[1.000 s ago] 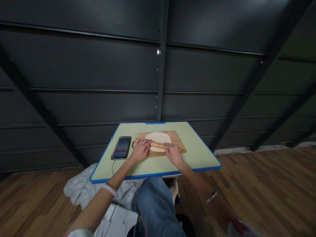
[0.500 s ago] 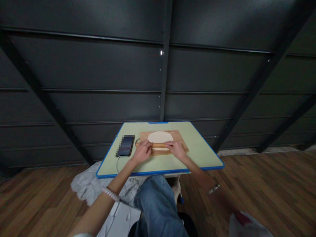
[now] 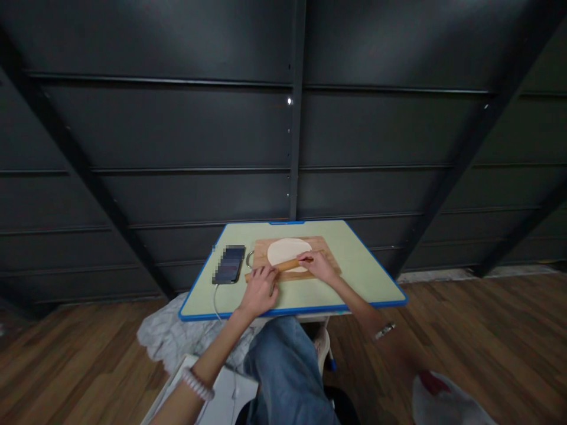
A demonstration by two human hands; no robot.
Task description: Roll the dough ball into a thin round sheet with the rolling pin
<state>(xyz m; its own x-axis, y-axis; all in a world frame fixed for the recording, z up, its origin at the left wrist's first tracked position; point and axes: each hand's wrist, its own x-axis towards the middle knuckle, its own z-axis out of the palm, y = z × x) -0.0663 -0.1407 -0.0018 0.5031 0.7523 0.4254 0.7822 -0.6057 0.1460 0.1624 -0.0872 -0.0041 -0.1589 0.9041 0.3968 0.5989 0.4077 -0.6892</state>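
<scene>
A wooden rolling pin (image 3: 287, 265) lies slantwise over a flat round of dough (image 3: 286, 249), its left end nearer to me than its right. My left hand (image 3: 261, 289) is closed over the pin's left part. Closer to the right end, my right hand (image 3: 316, 264) grips the pin with bent fingers. Beneath the dough is a wooden cutting board (image 3: 325, 244) with a metal ring handle (image 3: 249, 260) on its left side. Part of the dough's near edge is hidden by the pin and hands.
The board rests on a pale green table (image 3: 358, 277) with a blue rim. A phone (image 3: 230, 265) with a white cable lies left of the board. Crumpled light cloth (image 3: 163, 333) and a white box (image 3: 230, 392) are below the table's left side. A dark panelled wall (image 3: 212, 130) stands behind.
The rolling pin has turned from nearly level to slanted. My left hand has come nearer to me with the pin's left end, while my right hand has stayed at about the same place.
</scene>
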